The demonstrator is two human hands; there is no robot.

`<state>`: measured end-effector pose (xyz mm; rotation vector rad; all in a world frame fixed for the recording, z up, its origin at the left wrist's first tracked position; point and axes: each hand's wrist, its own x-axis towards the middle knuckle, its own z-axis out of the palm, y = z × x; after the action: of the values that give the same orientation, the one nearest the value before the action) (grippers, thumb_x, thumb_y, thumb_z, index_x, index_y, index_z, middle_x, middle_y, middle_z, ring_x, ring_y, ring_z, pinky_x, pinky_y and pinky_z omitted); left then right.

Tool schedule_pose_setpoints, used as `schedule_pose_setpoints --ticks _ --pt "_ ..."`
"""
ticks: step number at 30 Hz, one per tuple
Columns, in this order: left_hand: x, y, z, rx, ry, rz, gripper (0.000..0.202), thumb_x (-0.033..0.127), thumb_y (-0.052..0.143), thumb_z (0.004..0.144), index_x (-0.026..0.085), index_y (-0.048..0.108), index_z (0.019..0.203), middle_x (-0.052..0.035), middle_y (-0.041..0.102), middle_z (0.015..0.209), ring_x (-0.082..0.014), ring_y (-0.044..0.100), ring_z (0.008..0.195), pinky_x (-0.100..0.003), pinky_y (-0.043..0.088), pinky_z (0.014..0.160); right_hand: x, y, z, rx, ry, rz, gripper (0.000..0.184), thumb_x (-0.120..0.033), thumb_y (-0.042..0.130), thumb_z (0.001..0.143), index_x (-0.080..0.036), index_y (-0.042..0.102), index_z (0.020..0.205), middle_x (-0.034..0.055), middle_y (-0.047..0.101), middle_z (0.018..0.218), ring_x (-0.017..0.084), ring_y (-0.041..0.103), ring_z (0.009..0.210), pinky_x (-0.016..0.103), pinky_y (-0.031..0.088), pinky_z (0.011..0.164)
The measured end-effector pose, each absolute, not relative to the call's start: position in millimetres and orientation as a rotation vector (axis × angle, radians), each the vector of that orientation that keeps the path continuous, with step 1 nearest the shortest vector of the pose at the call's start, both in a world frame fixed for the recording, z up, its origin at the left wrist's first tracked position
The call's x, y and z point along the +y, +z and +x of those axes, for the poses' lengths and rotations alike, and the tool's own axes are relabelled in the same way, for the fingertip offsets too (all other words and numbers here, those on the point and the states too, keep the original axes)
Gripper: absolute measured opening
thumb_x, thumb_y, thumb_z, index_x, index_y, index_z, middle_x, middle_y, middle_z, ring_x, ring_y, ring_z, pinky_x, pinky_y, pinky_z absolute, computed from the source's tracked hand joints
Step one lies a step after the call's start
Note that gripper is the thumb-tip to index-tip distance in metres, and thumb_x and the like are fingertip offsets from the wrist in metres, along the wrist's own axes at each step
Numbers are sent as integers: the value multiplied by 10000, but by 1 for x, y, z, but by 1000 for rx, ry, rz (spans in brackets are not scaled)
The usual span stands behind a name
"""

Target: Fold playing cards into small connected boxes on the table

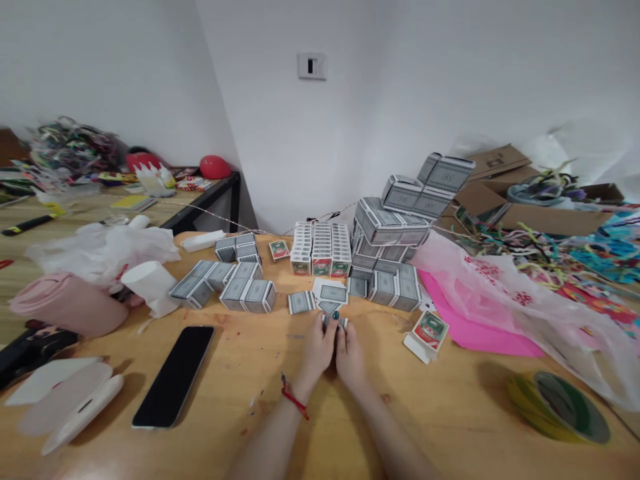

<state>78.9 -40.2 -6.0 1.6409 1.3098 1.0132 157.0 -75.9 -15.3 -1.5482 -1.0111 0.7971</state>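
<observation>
My left hand (317, 348) and my right hand (349, 353) rest side by side on the wooden table (240, 400), fingers pinched together on a small grey patterned card box (334, 320). A red string circles my left wrist. Just beyond my fingertips lie loose grey patterned boxes (330, 293) and another one (301, 302). A red-and-green card pack (430, 329) lies to the right of my right hand. Behind stand rows of stacked packs (321, 250) and piled grey cartons (390, 230).
A black phone (175, 375) lies face up at the left, with white flat pieces (65, 400) near the table's edge. Grey cartons (225, 283), a paper cup (149, 283) and plastic bags (100, 250) sit further left. Pink sheet and bag (480, 300), tape roll (560, 405) at right.
</observation>
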Motion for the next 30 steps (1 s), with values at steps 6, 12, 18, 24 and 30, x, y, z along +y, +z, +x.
schedule_pose_setpoints --ticks 6,12,18,24,30 --pt "-36 -4 80 1318 1041 1602 263 384 378 846 188 435 679 11 511 633 -133 489 596 -242 384 565 -77 -14 155 -1031 834 -1490 328 -500 364 829 -217 522 780 32 600 713 174 556 651 277 429 612" --pt "-39 -8 85 1344 1027 1604 266 381 428 813 186 433 632 34 469 548 -111 426 511 -220 305 489 -73 -10 158 -809 948 -1575 451 -614 377 778 -199 509 663 -58 414 401 121 387 353 229 294 367" --pt "-39 -7 85 1409 1056 1568 342 417 489 765 190 378 533 60 378 470 -92 342 454 -216 225 446 -73 -12 157 -888 648 -1712 521 -600 318 809 -189 472 528 -1 481 433 125 431 410 229 277 410" --pt "-30 -10 82 1439 1113 1545 301 364 403 816 185 439 575 33 440 517 -113 397 490 -227 263 485 -66 -19 157 -1020 462 -1784 506 -546 292 837 -190 475 528 27 511 471 132 446 434 244 256 440" --pt "-30 -17 74 1415 1130 1543 274 324 356 842 174 513 676 -13 535 582 -141 477 521 -243 313 508 -63 -19 162 -1095 655 -1619 371 -502 383 811 -202 451 604 -27 473 492 122 440 452 220 307 441"
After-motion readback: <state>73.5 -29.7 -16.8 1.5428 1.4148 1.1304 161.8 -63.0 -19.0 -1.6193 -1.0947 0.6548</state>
